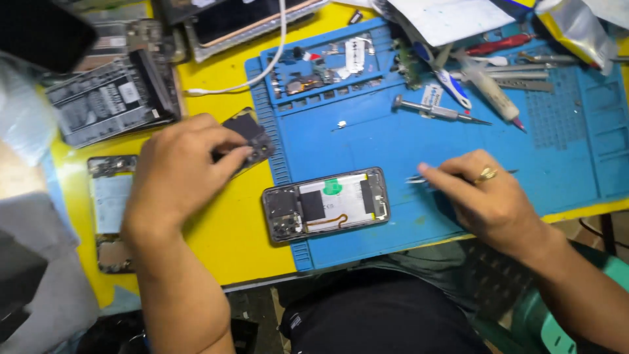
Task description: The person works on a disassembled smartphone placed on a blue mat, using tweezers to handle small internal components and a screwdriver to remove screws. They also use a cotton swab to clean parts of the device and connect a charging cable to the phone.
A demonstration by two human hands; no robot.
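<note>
Yellow surface (229, 242) with a blue repair mat (458, 151) on top; the landmark for everything below is the opened phone (325, 204), lying back-off and face down at the mat's near-left corner, its battery and boards exposed.

Nearest, left of the phone: left hand (177, 174), palm down over the yellow surface. Its fingers (230, 157) are pinched on a small dark module (252, 137), which looks like a camera or board piece, held just up-left of the phone, apart from it. Further left of the phone lies another stripped phone frame (111, 203), flat and untouched.

Right of the phone: right hand (488, 196), ring on one finger. Its fingers (432, 174) are pressed together around thin metal tweezers (419, 178), tips pointing toward the phone's right end, near but not touching it.

My read on doing it well: keep the module gripped by its edges, off any contacts; bring the tweezer tips in low and flat so they don't skid across the board; steady the right wrist on the mat.

Beyond the phone, mid-mat: a screwdriver (436, 110) lying loose and a glue tube (488, 92) beside it. Far edge of the mat: a tray strip with small parts (321, 65). Far left of the phone: a dismantled dark device (111, 98), and a white cable (262, 72) running across the yellow surface.
</note>
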